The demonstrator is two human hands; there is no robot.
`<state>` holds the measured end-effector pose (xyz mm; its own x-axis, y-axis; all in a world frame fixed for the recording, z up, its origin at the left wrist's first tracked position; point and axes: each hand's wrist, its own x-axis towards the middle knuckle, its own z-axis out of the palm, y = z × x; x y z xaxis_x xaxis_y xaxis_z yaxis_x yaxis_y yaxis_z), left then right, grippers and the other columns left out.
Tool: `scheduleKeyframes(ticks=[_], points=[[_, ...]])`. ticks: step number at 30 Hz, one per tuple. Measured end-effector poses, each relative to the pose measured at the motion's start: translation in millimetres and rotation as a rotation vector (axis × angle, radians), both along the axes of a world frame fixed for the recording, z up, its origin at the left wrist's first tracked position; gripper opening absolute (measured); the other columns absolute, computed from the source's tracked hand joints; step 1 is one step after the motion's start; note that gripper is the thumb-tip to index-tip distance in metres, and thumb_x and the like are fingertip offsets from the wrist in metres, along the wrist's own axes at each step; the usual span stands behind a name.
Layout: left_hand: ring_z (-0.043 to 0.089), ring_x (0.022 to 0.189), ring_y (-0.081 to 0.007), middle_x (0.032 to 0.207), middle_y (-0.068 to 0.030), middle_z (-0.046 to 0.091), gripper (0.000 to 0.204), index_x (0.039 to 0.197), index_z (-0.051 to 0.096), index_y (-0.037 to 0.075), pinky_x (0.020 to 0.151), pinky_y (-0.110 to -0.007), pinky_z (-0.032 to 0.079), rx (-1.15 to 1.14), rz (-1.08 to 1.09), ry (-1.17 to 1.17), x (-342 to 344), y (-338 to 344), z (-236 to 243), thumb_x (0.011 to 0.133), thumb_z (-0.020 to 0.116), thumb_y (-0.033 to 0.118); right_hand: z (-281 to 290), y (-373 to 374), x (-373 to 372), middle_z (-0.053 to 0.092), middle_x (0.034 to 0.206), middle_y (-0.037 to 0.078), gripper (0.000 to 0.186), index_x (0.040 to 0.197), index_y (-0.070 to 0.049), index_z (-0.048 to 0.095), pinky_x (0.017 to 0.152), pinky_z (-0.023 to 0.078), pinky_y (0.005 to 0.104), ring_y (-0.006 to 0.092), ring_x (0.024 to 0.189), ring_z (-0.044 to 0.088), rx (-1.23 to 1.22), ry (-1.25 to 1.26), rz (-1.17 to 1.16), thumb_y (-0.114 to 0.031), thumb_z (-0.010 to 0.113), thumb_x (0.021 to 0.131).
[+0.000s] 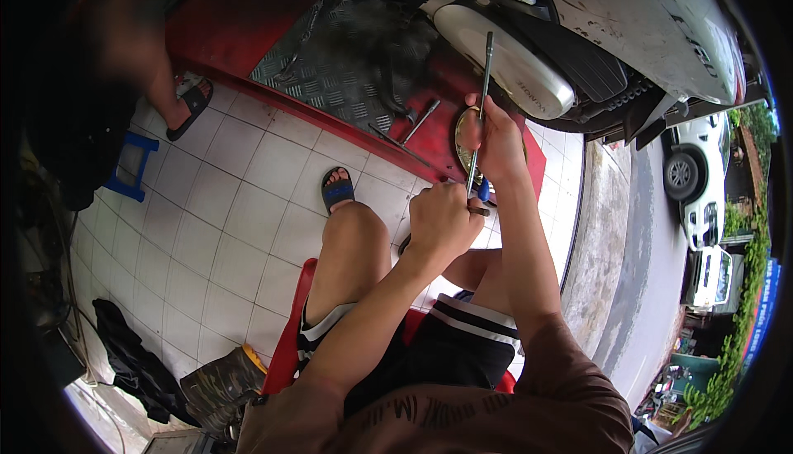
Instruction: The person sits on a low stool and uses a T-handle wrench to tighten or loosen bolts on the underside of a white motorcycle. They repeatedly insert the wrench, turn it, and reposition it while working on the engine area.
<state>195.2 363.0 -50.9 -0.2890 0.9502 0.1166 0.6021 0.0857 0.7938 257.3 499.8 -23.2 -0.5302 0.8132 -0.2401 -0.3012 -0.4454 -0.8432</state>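
My left hand (pixel 446 218) is closed around the crossbar end of a T-handle socket wrench (pixel 487 66). The tool's long metal shaft points up and away, its socket end free in front of the motorbike. Farther up the shaft, my right hand (pixel 500 142) has its fingers and thumb closed on the rod. Behind that hand, a round gold-coloured dish (pixel 461 142) is partly hidden. A blue handle (pixel 484 190) shows beside my left hand; the rest of that item is covered. Another T-shaped wrench (pixel 421 122) lies on the red platform's edge.
The motorbike (pixel 504 61) stands on a red lift platform (pixel 529 152) with a metal tread plate (pixel 289 61). Another person's leg (pixel 161 82) is at the far left, near a blue stool (pixel 136 165). White floor tiles (pixel 223 165) lie between us. A road (pixel 636 247) with parked cars runs at right.
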Motion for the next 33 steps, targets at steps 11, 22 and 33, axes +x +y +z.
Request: scheduleKeyframes(ticks=[11, 22, 33], points=[[0.047, 0.04, -0.0323, 0.047, -0.0165, 0.048, 0.045, 0.062, 0.049, -0.002, 0.044, -0.04, 0.036, 0.394, 0.227, -0.469, -51, 20, 9, 0.097, 0.056, 0.023, 15, 55, -78, 0.033, 0.062, -0.002, 0.026, 0.095, -0.007, 0.049, 0.053, 0.028, 0.0272, 0.0092, 0.052, 0.03, -0.016, 0.059, 0.145, -0.024, 0.031, 0.104], [0.055, 0.045, -0.0181, 0.053, -0.0107, 0.057, 0.043, 0.071, 0.057, -0.004, 0.045, -0.032, 0.042, 0.3, 0.088, -0.837, -69, 36, 6, 0.1, 0.053, 0.028, 26, 73, -95, 0.032, 0.062, -0.004, 0.029, 0.101, -0.003, 0.053, 0.052, 0.026, 0.0257, 0.0075, 0.051, 0.028, 0.023, -0.079, 0.126, -0.022, 0.032, 0.104], [0.058, 0.056, -0.0161, 0.057, -0.0039, 0.049, 0.054, 0.084, 0.06, -0.002, 0.054, -0.027, 0.047, 0.399, -0.025, -1.566, -87, 43, 4, 0.104, 0.038, 0.042, 46, 44, -105, 0.055, 0.076, 0.002, 0.034, 0.117, 0.003, 0.051, 0.065, 0.043, 0.0278, 0.0114, 0.072, 0.055, 0.194, -0.373, 0.238, -0.025, 0.038, 0.103]])
